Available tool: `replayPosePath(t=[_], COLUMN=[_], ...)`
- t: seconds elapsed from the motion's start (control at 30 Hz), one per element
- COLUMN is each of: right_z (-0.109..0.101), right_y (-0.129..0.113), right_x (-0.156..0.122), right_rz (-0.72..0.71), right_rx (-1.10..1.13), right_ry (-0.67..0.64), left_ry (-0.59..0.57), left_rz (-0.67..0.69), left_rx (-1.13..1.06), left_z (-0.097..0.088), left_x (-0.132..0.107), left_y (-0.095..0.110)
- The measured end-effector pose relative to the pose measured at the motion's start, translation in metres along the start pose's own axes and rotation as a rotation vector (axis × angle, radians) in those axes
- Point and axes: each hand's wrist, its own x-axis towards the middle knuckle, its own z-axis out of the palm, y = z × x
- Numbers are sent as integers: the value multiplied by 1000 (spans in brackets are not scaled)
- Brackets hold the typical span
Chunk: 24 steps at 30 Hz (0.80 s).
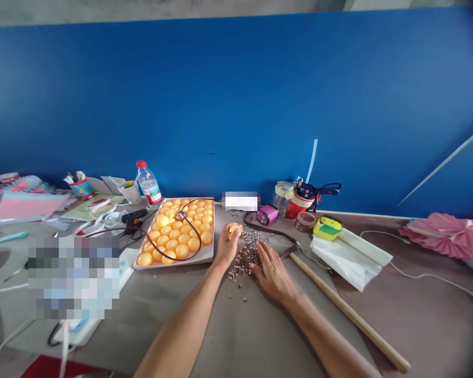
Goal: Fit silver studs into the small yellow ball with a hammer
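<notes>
My left hand (227,242) is closed at the left edge of a pile of small shiny metal pieces (245,258). A small orange object (231,229) shows between its fingers, mostly hidden. On the right side of the pile my right hand (274,270) lies palm down, fingers stretched out and touching the pieces. A few loose ones are scattered nearer to me. To the left of my hands is a shallow tray (197,258) filled with rows of orange balls (175,233), with a thin dark cord (153,245) looped over it.
A wooden stick (350,311) slants down at right, near white sheeting (350,257) and a yellow-green object (328,228). Behind stand a jar (283,197), a red cup (298,206) and a purple item (267,214). A bottle (150,186) and a power strip (87,326) are at left.
</notes>
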Motion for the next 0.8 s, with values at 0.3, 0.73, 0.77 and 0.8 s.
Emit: replayPosePath(t=[0.3,0.73,0.77,0.8], right_z=[3,-12,-11,-11], right_y=[-2,-21,-21,-20], right_x=[-3,6,7,9], right_rz=[21,-15,-5,8], right_rx=[-54,-55,-52,-50], right_ry=[-69,-78,-70,-61], left_ry=[61,75,73,71], left_rz=[-27,-72,-76,-82], left_rx=[55,92,89,89], left_z=[-2,-2,-3,-3], left_x=[6,7,7,7], left_y=[-16,-8,-7,-5])
